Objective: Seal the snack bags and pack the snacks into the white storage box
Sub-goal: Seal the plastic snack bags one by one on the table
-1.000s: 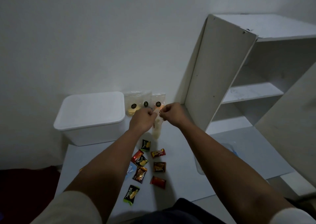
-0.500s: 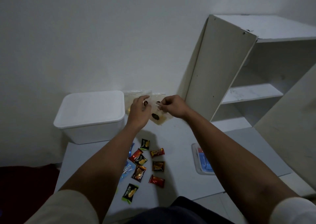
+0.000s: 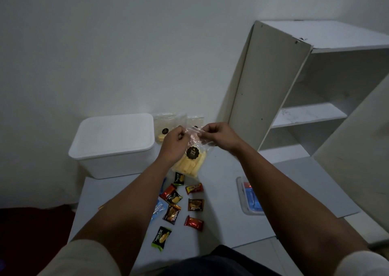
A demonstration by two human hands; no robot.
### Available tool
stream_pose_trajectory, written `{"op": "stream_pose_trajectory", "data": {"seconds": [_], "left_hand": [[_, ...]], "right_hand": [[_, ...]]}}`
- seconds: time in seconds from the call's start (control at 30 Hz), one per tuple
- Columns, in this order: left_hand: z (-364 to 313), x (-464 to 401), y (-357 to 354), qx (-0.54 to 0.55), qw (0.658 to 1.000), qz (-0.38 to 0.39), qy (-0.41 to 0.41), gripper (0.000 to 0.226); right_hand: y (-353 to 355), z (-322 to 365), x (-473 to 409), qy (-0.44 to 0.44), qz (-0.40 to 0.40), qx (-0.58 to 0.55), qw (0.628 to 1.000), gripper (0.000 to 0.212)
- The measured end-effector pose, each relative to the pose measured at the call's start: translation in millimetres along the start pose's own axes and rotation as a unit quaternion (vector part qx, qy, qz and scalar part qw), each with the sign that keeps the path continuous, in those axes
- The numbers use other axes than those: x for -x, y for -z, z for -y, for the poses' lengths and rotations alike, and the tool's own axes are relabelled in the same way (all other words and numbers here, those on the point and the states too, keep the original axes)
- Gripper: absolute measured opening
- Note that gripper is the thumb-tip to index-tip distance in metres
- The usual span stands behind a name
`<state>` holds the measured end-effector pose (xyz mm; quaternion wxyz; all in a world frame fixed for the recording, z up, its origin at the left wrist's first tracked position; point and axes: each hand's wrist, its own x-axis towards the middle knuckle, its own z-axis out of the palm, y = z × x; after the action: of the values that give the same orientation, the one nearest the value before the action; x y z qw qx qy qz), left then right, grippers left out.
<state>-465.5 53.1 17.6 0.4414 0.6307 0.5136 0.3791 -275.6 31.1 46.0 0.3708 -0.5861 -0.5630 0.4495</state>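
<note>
- White storage box point(image 3: 114, 143): stands at the far left end of the table point(image 3: 221, 229), against the wall. Its lid is on, so its contents cannot be seen.
- Clear snack bag point(image 3: 190, 159): held up above the table, between the box and the white shelf unit point(image 3: 299, 98). It contains pale yellow sticks gathered in its lower half. A round black label sits on its front face. Its lower edge hangs just above the nearest small packet.
- Left hand point(image 3: 174, 144): fingers curled, pinching the left end of the bag's top edge. The bag hangs below and to the right of this hand.
- Right hand point(image 3: 219, 135): fingers curled, pinching the right end of the same top edge. The top strip is stretched between the two hands.
- Second bag point(image 3: 166, 126): stands behind the hands, leaning against the wall just beside the box. It holds a few pale yellow pieces and carries a black label. Whether its top is sealed cannot be determined.
- Third bag point(image 3: 196, 120): stands to the right of the second bag, mostly hidden by the hands.
- Small wrapped snacks point(image 3: 194, 204): scattered loose on the table below the held bag, in red, black, brown, green and blue wrappers. None lies in a container.
- Flat clear tray point(image 3: 250, 197): lies on the table under the right forearm. It holds something blue and red; the forearm hides much of it.
</note>
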Motion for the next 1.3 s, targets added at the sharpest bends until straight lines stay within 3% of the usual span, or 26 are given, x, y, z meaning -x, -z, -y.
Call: {"op": "stream_pose_trajectory", "data": {"seconds": [0.17,0.37,0.63,0.87,1.03,1.3], "left_hand": [[-6.6,2.8,2.5,0.039,0.998,0.047,0.027,0.03],[-9.0,6.2,5.6,-0.017,0.998,0.054,-0.007,0.03],[-8.6,8.1,6.8,0.029,0.997,0.07,0.014,0.023],[-7.5,2.1,10.1,0.019,0.999,0.04,0.001,0.02],[-8.6,4.3,6.8,0.049,0.997,0.058,0.028,0.02],[-8.1,1.9,14.6,0.036,0.999,0.027,0.023,0.016]], "right_hand": [[-0.5,5.1,4.7,-0.012,0.027,0.004,1.0,0.026],[-2.5,4.5,2.5,-0.02,0.028,-0.017,0.999,0.03],[-9.8,-1.5,-1.8,-0.023,0.042,-0.03,0.998,0.021],[-9.0,-7.8,2.2,-0.042,0.019,-0.075,0.996,0.012],[-10.1,-7.1,3.3,-0.045,0.047,-0.08,0.995,0.012],[-13.7,-9.7,4.5,-0.052,-0.001,-0.124,0.991,0.013]]}}
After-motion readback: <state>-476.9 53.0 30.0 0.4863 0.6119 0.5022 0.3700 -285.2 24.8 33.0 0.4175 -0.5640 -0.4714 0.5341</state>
